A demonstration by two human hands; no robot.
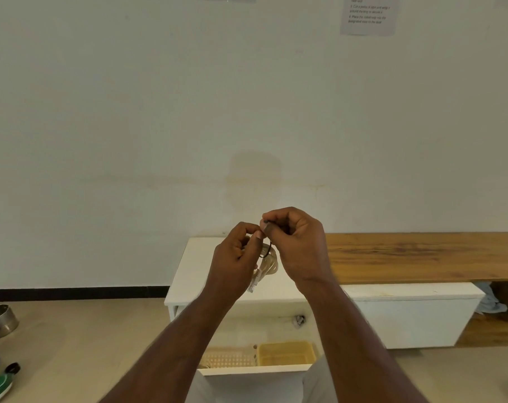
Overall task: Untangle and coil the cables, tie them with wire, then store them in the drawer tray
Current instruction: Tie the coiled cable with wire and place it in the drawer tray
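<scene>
Black tie wire [266, 251] loops round the coil of pale, translucent cable [268, 261] that I hold up between my two hands, above the white cabinet top [189, 271]. My right hand [298, 242] is curled, thumb and forefinger pinching what looks like the wire's free end at the top of the loop; my left hand [235, 254] is curled too, its thumb and forefinger pinched against the wire just beside the right fingertips, and it seems also to steady the coil, though how the lower fingers lie on it I cannot tell. One clear plug [252, 283] dangles below the left palm. Judgement: I am mid-tie, twist not yet secure. Risks from here: the wire is thin and the grip is fingertip only, so an end could slip out and the loop spring open; with the coil held mainly by that loop, the turns could then fan out and need recoiling. The hanging plug may swing and drag a turn loose, or snag on the drawer edge when lowering. Pulling too tight could kink the cable. Near me, below the hands, the drawer [255, 370] stands open with a yellow tray [287, 353] on the right and a paler perforated tray [229, 359] on the left. A wooden bench top [421, 257] runs off right; a steel bowl [4, 319] sits on the floor at far left.
</scene>
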